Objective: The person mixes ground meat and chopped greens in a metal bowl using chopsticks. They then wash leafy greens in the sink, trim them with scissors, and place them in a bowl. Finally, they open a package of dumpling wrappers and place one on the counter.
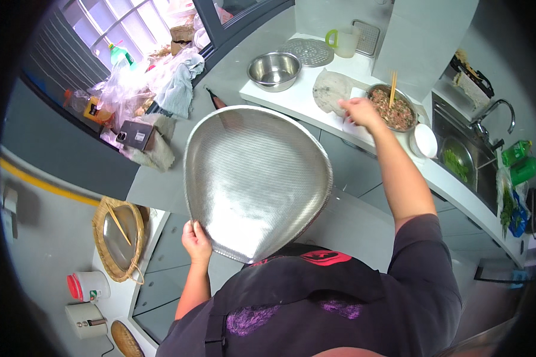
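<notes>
My left hand (197,243) grips the near left rim of a wide, shallow stainless steel perforated basket (254,178), held up in front of my apron. Nothing shows inside the basket. My right hand (360,112) is stretched out over the white worktop, beside a steel bowl of minced filling (391,111). A pair of chopsticks (392,89) stands in that filling. The right fingers are curled and slightly blurred, so I cannot see whether they hold anything. Under and left of that hand lies a greyish round cloth (332,91).
An empty steel bowl (274,71), a perforated steamer plate (307,52) and a green-handled jug (346,43) stand farther back. A white bowl (423,141) sits by the sink (442,109), which holds green vegetables (455,165). On the left are a phone (135,134) and a woven basket (99,234).
</notes>
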`<control>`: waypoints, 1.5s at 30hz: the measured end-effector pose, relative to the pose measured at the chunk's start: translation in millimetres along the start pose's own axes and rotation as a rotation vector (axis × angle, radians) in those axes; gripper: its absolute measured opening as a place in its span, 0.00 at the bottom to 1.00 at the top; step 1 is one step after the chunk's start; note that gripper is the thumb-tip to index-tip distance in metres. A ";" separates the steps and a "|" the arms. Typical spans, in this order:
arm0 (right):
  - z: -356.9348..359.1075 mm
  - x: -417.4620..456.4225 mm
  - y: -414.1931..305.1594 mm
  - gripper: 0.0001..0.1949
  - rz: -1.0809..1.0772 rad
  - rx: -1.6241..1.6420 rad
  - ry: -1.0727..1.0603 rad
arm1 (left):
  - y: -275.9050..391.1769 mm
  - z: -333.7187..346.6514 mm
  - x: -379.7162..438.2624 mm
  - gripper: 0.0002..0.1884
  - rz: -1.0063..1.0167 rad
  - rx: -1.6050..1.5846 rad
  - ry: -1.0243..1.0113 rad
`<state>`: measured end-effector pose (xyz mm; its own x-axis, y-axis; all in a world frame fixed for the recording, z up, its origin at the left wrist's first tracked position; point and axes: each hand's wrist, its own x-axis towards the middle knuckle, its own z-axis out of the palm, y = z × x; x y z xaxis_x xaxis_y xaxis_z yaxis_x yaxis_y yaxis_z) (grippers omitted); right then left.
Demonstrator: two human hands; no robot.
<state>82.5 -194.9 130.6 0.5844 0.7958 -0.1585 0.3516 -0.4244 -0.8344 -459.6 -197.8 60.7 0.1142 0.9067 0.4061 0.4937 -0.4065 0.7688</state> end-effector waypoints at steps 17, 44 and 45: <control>171.2 213.3 -18.5 0.15 0.148 0.664 0.149 | 22.5 132.2 199.7 0.14 -0.368 -0.479 0.028; 44.5 130.0 45.5 0.31 0.179 1.232 -0.104 | 67.5 354.5 303.5 0.14 -0.490 -0.245 -0.308; 50.7 138.9 46.6 0.30 0.199 1.242 -0.104 | 63.9 352.4 305.0 0.13 -0.514 -0.238 -0.304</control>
<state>142.9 -82.3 42.9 0.4684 0.8190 -0.3315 -0.6914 0.1061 -0.7147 -89.5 92.4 59.6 0.1703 0.9698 -0.1744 0.3497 0.1059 0.9309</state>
